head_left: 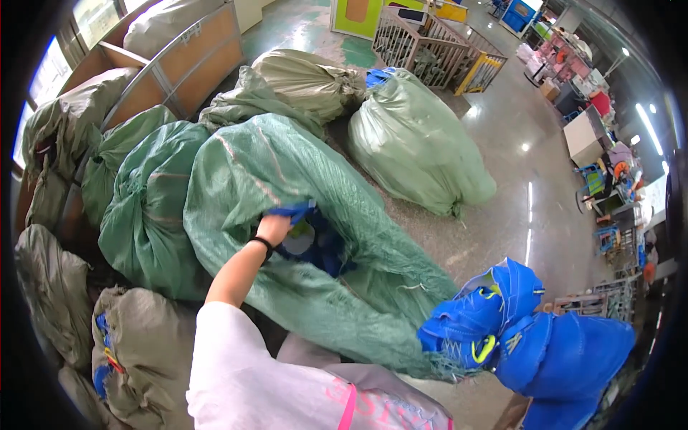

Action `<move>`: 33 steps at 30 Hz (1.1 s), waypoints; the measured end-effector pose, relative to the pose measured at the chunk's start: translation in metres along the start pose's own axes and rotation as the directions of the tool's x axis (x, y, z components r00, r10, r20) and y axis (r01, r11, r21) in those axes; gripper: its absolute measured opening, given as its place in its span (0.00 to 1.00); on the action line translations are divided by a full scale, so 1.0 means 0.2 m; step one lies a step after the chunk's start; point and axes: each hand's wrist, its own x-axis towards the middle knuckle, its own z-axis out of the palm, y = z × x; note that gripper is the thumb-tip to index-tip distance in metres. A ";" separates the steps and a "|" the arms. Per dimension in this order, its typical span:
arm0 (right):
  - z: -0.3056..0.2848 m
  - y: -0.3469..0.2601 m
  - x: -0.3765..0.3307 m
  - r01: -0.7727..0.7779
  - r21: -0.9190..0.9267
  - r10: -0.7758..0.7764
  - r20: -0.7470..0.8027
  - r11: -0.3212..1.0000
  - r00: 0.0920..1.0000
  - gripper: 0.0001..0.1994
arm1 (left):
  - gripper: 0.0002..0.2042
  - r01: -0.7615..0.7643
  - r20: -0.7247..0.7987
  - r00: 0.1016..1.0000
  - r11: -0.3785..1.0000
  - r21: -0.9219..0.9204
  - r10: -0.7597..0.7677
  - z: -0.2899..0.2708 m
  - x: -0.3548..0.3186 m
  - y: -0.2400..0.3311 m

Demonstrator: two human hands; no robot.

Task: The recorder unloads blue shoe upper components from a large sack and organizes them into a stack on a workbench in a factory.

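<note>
My left hand (274, 228), with a dark band on the wrist, reaches into the mouth of a large green woven sack (236, 161). Its fingers are closed on a blue shoe upper (294, 211). Deeper in the opening lie more dark blue pieces (326, 247), partly in shadow, and a round greyish-white patch shows among them. At the lower right, blue shoe uppers with lime-green linings (494, 308) are bunched together, nested in a row, beside the sack's near edge. My right hand is not visible; whatever supports the bunch is hidden.
More tied green sacks (154, 208) crowd the left, with a grey-brown sack (147, 351) nearer me. A pale green sack (416, 143) stands on the floor beyond. Wooden panels (190, 61) rise at the back left; metal-barred carts (423, 43) stand far ahead. Workstations line the right.
</note>
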 end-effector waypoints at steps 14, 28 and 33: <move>-1.70 -0.41 -0.44 0.173 -0.087 -0.194 -0.427 0.981 0.883 0.10 | 0.14 -0.348 -0.643 0.764 0.811 -0.471 -0.045 -1.79 -0.61 1.80; -2.77 -0.43 -1.37 -0.171 0.060 0.073 -0.995 0.983 0.071 0.12 | 0.12 -0.426 -0.257 0.889 0.477 -0.769 0.379 -1.00 -0.04 3.17; -3.01 -0.34 -1.47 -0.335 0.045 0.010 -0.994 0.941 -0.106 0.10 | 0.10 -0.473 -0.308 0.878 0.570 -0.672 0.366 -0.68 0.41 3.55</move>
